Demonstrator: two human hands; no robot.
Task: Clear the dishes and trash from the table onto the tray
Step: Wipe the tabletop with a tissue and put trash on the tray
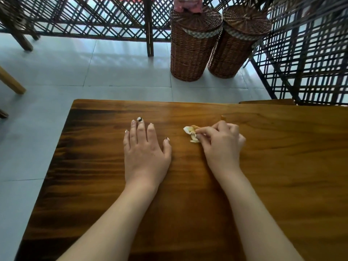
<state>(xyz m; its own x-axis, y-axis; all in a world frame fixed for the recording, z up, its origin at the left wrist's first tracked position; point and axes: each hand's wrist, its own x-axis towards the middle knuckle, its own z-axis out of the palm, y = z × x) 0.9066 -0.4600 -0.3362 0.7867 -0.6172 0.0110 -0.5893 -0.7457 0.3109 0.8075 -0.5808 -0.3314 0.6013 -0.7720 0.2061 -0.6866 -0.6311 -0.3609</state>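
While lidded baskets [195, 44] stand behind, left hand [146, 153] lies flat, right hand [222, 142] pinches trash [191, 133].

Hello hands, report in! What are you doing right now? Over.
Left hand flat on the table, fingers straight. Right hand pinching the crumpled paper scrap. No tray in view.

No text or label is legible (anywhere shown).

On the pale tiled floor [75, 68] a tall lidded wicker basket [192, 49] touches its twin basket [237, 46], both before dark lattice screens [94, 17].
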